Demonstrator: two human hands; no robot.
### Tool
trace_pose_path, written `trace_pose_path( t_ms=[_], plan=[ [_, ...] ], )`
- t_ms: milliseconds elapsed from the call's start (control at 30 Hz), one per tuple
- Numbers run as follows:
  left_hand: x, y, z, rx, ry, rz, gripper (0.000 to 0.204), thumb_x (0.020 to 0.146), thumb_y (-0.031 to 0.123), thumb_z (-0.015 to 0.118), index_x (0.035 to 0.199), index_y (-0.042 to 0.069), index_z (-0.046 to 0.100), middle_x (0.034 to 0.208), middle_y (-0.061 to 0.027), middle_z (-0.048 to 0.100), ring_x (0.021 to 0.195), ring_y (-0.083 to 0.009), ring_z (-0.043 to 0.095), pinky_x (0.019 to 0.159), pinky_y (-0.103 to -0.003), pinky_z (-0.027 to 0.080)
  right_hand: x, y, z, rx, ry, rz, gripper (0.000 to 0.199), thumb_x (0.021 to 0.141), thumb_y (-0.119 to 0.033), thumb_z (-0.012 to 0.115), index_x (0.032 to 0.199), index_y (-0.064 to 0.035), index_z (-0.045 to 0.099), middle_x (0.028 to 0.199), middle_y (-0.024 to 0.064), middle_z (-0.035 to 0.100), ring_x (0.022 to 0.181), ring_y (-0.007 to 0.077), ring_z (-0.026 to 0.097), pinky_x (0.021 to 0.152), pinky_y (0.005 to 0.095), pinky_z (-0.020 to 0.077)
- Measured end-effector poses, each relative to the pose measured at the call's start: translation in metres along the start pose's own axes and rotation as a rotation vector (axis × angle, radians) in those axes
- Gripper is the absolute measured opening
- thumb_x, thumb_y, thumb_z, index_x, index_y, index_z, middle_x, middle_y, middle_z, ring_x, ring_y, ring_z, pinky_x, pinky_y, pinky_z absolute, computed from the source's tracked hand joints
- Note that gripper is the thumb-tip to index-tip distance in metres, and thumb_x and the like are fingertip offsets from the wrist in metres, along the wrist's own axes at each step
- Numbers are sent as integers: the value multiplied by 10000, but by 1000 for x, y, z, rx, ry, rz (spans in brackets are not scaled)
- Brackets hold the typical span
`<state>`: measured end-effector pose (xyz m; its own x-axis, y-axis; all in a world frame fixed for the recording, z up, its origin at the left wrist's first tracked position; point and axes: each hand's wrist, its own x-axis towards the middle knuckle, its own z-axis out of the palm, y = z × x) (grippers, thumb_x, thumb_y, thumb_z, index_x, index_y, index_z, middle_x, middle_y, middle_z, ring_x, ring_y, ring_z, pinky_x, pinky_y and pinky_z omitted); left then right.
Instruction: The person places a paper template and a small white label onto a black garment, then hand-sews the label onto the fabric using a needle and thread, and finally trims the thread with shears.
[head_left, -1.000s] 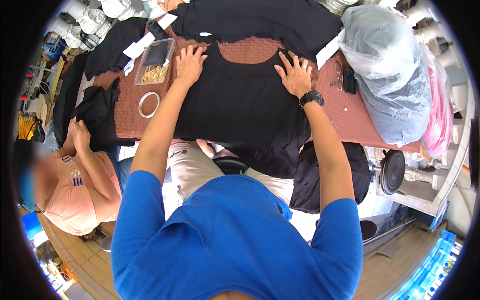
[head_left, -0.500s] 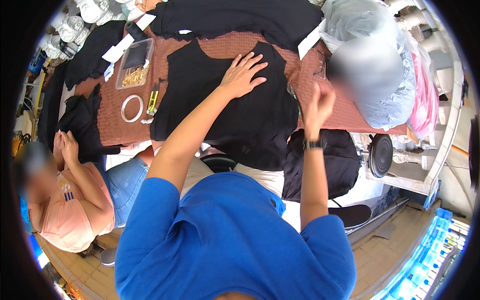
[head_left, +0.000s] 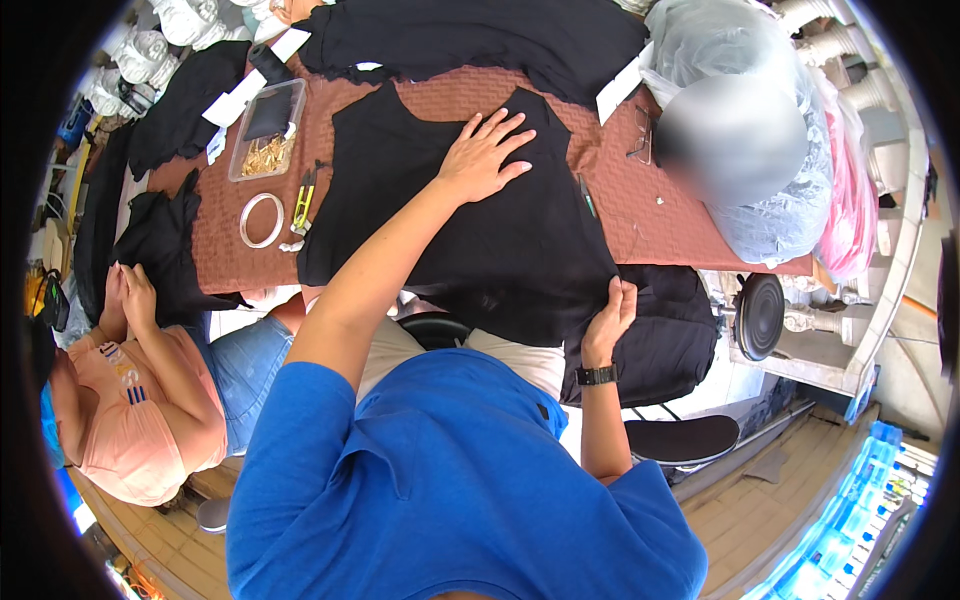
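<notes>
A black sleeveless garment [head_left: 400, 170] lies spread on the brown tablecloth [head_left: 625, 225], its lower part hanging over the near edge. Flat on its upper right part rests my left hand [head_left: 484, 160], fingers spread. At the garment's lower right corner my right hand [head_left: 609, 318] pinches the cloth's edge between thumb and fingers. Small thread snips [head_left: 587, 196] lie beside the garment's right side, partly covered by it. Further right is a pair of eyeglasses [head_left: 640, 135]. Another black cloth [head_left: 670, 345] sits below the table edge, past my right hand.
Left of the garment are a yellow cutter [head_left: 303, 203], a clear ring [head_left: 246, 222] and a plastic box of gold-coloured pieces [head_left: 266, 157]. More black fabric [head_left: 470, 35] covers the far edge. Large plastic bags [head_left: 760, 225] stand right. A co-worker's hands [head_left: 135, 298] hold black cloth at left.
My right hand has come down from above the table's right side and taken hold of the garment's lower right corner, which now reaches further right. My left hand has stayed in place.
</notes>
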<state>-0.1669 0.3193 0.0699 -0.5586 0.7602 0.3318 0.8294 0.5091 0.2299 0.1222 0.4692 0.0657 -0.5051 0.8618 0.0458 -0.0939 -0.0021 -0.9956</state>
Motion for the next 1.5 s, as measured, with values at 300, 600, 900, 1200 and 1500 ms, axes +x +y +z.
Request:
trace_pose_path(
  t_ms=[300, 600, 900, 1200, 1500],
  plan=[
    [-3, 0, -3, 10, -30, -7, 591, 1010, 540, 492, 1530, 268, 429, 1645, -22, 304, 1539, -257, 214, 1252, -502, 173, 39, -46, 80, -617, -315, -720, 234, 936, -52, 624, 1159, 18, 609, 1161, 201, 624, 1111, 385, 563, 991, 461, 416],
    [12, 4, -11, -71, -60, -74, 505, 980, 344, 592, 1442, 155, 514, 1584, -72, 383, 1505, -272, 278, 1237, -503, 215, 147, 20, 193, -968, -489, -883, 404, 981, -205, 549, 1324, 7, 580, 1410, 147, 550, 1291, 352, 498, 1067, 470, 415],
    [52, -3, 17, -66, -21, -66, 485, 1035, 294, 495, 1492, 136, 456, 1610, -61, 351, 1510, -254, 274, 1247, -475, 212, 166, 29, 193, -814, -380, -809, 410, 888, -152, 653, 1263, -7, 573, 1312, 174, 559, 1241, 378, 486, 1040, 497, 398],
    [75, -3, 1, -103, -175, -148, 462, 1049, 390, 462, 1481, 231, 505, 1616, -10, 359, 1520, -247, 249, 1240, -479, 215, 232, -1, 180, -939, 24, -757, 375, 894, -157, 687, 1231, 0, 634, 1231, 156, 605, 1083, 403, 550, 909, 490, 481],
    [116, -75, -14, -995, -460, -447, 808, 1032, 670, 201, 1510, 74, 464, 1543, -96, 483, 1513, -266, 271, 1265, -427, 134, -5, -50, 93, -571, -395, -842, 482, 770, 130, 587, 1233, 23, 668, 1226, 167, 660, 1135, 363, 594, 989, 450, 422]
  ],
)
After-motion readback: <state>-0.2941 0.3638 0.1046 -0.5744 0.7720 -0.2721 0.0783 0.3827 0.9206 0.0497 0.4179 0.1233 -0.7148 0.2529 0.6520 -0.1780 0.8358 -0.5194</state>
